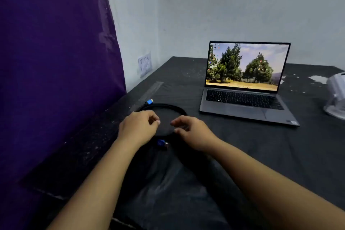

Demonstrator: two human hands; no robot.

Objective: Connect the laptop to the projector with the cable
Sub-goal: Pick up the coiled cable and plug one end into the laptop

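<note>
A black cable (169, 107) lies coiled in a ring on the dark table (233, 155). One blue plug (150, 101) points away at the coil's far left, and a second blue plug (162, 144) lies at its near side between my wrists. My left hand (139, 129) hovers over the coil's left side with fingers curled, and my right hand (190, 132) over its right side with fingers spread. Neither hand visibly grips the cable. An open grey laptop (246, 102) with a tree wallpaper stands to the right. The white projector (336, 97) is cut off by the right edge.
A purple cloth (56, 61) hangs along the left side of the table. A grey wall (224, 5) stands behind, with a small paper note (145, 63) taped low in the corner. White flecks and scraps (317, 78) dot the table's far right.
</note>
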